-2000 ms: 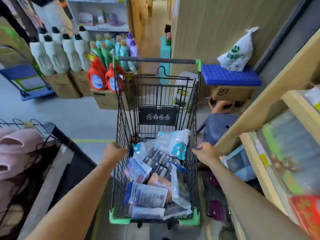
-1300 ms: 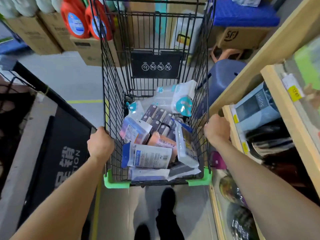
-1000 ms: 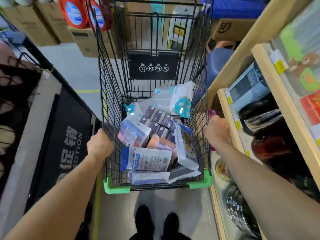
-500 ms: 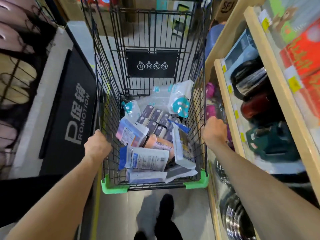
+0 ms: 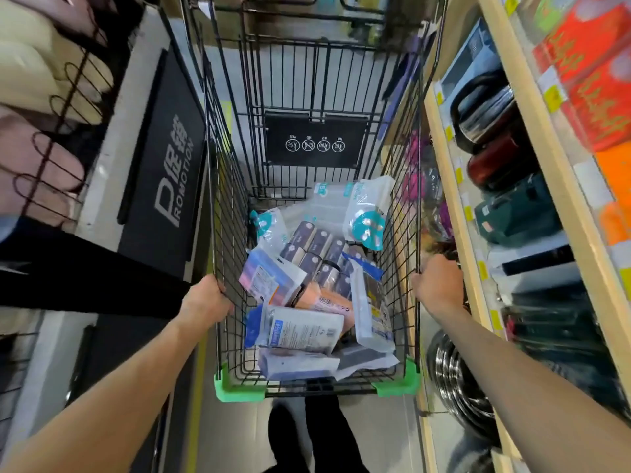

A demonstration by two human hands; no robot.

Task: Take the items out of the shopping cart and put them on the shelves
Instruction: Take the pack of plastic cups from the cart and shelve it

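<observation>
A black wire shopping cart (image 5: 225, 186) with green corner bumpers fills the middle of the head view. My left hand (image 5: 206, 300) grips its left rim and my right hand (image 5: 437, 285) grips its right rim. Inside lie several packaged items: a white pack with blue print (image 5: 300, 331), an orange pack (image 5: 329, 300), a dark multi-pack of small rolls (image 5: 316, 249), a clear pouch with a teal disc (image 5: 367, 218) and a flat pack standing on edge (image 5: 370, 308). Wooden shelves (image 5: 454, 213) run along the right.
The right shelves hold kettles (image 5: 485, 107), a dark green box (image 5: 515, 213), red and orange boxes (image 5: 587, 63) and steel pots (image 5: 457, 380) low down. A black promotion sign (image 5: 164, 162) and a wire rack of pillows (image 5: 41, 107) stand on the left. My feet (image 5: 307, 435) are behind the cart.
The cart has rolled forward along the aisle beside the right shelves, with both hands staying on its rims. The promotion sign and pillow rack have come alongside on the left.
</observation>
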